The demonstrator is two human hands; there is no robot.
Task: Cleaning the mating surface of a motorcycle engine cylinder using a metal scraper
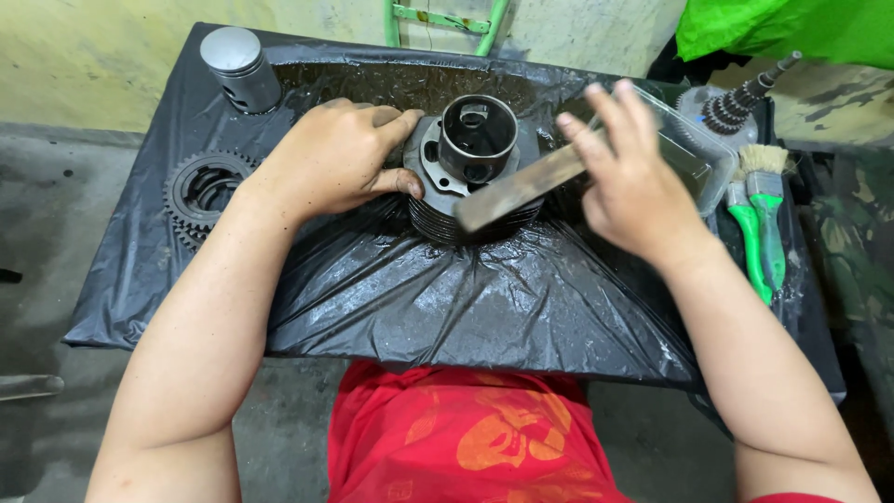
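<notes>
A dark finned engine cylinder [477,149] stands upright on a table covered with black plastic sheet [447,298]. My left hand [335,158] grips its left side, thumb against the fins. My right hand [633,177] holds a flat metal file [521,191] that slants down to the left across the cylinder's front rim. The file's far end is hidden under my fingers.
A grey piston [240,67] stands at the back left, a toothed gear [203,191] lies left of my forearm. At the right are a clear plastic tub [694,154], a geared shaft [740,98] and two green-handled brushes [762,224]. Green metal frame [447,20] behind.
</notes>
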